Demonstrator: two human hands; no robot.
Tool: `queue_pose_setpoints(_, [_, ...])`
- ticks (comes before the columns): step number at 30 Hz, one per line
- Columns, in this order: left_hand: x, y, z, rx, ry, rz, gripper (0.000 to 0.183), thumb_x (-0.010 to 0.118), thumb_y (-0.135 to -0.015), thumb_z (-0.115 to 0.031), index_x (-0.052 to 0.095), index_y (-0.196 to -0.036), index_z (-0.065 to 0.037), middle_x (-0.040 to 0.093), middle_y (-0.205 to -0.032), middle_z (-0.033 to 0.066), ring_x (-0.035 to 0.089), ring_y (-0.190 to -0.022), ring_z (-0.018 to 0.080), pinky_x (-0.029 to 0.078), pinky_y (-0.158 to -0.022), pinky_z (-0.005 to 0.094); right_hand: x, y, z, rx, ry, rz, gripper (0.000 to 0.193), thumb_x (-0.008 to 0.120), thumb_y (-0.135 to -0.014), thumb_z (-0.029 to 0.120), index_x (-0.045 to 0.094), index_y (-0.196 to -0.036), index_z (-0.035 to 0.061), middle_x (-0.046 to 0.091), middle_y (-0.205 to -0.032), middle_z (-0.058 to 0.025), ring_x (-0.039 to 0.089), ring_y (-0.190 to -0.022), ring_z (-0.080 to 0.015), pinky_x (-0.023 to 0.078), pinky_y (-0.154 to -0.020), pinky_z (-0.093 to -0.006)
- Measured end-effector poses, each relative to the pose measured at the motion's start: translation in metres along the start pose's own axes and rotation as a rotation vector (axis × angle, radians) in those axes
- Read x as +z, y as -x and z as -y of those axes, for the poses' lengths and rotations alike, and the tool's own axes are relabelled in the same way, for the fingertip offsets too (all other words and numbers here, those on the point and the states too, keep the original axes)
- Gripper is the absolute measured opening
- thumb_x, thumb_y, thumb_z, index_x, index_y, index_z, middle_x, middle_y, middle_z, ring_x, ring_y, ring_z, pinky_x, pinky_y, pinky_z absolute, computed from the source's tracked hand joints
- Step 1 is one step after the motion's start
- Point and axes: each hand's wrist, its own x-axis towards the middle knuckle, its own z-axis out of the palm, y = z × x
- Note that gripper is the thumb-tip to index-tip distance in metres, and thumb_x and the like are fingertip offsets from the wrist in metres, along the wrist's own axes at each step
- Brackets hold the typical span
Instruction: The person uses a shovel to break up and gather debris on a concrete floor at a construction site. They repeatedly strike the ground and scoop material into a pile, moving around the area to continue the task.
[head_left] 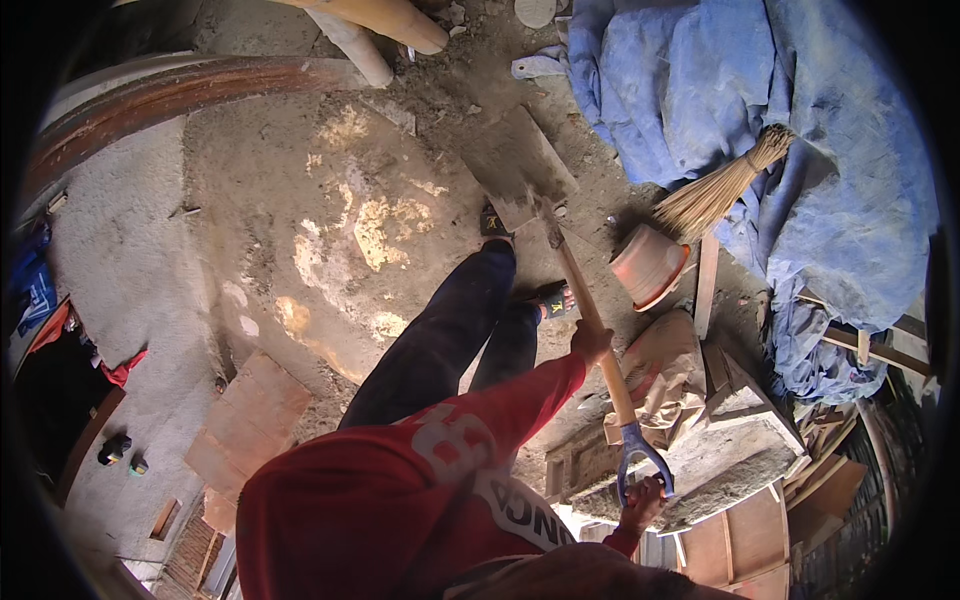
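Gripping a shovel (560, 255) two-handed, left hand (591, 343) clenched mid-shaft, right hand (641, 501) wrapped round the blue D-handle, blade flat on the dirt floor (300, 200) by the feet; probably blade-heavy, stiff, best held wide apart like this.

1. The head camera is looking steeply down from above the person's red-shirted shoulders, facing the dirt floor (330, 220).
2. It is sitting close to the shirt and farther from the shovel (560, 250) beyond it.
3. Fisheye rim is bending edges around the shovel; only one view is showing.
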Motion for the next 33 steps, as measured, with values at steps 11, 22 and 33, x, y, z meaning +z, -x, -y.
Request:
queue_pose_setpoints(11, [-0.211,-0.190,-0.009,0.089,0.010,-0.094,0.025,0.070,-0.085,-0.016,0.062,-0.093,0.007,0.065,-0.079,0.0155,0.067,-0.059,0.0283,0.059,-0.052,0.0449,0.242,0.033,-0.126,0.303,-0.258,0.073,0.021,0.060,-0.081,-0.002,0.050,-0.071,0.0129,0.046,-0.057,0.0006,0.045,-0.046,-0.0108,0.041,-0.045,-0.0304])
queue_pose_setpoints(22, [-0.227,-0.276,0.009,0.130,0.295,-0.096,0.031,0.072,-0.090,-0.019,0.061,-0.109,0.003,0.064,-0.092,0.0141,0.069,-0.081,0.0280,0.059,-0.071,0.0456,0.222,-0.082,-0.284,0.360,-0.042,0.117,0.006,0.066,-0.082,0.007,0.061,-0.079,0.0072,0.050,-0.059,-0.0030,0.050,-0.050,-0.0156,0.045,-0.050,-0.0314])
queue_pose_setpoints(33, [-0.200,-0.240,-0.011,0.229,0.430,0.007,0.041,0.069,-0.092,-0.017,0.048,-0.124,-0.003,0.059,-0.095,0.0114,0.064,-0.081,0.0251,0.056,-0.070,0.0431,0.203,-0.103,-0.244,0.305,-0.186,-0.220,0.011,0.063,-0.086,0.007,0.058,-0.077,0.0074,0.040,-0.056,0.0020,0.037,-0.045,-0.0099,0.043,-0.047,-0.0338])
